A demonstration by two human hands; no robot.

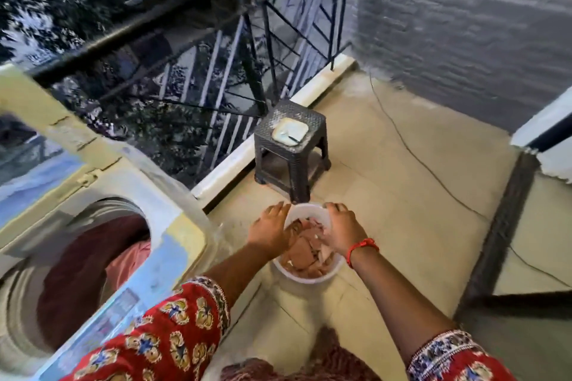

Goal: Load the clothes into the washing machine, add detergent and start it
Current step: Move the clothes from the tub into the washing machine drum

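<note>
bucket (309,275) right of washer (93,257) (stool (291,145) behind)

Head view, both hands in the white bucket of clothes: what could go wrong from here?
1. The left hand and right hand reach into the round white plastic bucket on the floor; lifting the pinkish-brown clothes in one bundle may drop pieces before the open top-loading washing machine.
2. The thin black cable across the floor could catch a foot.
3. The dark plastic stool stands just behind the bucket, easy to knock.

Both hands, left hand (270,228), right hand (342,230), in white bucket (305,278) of clothes (305,252), beside open washing machine (93,226)
</note>
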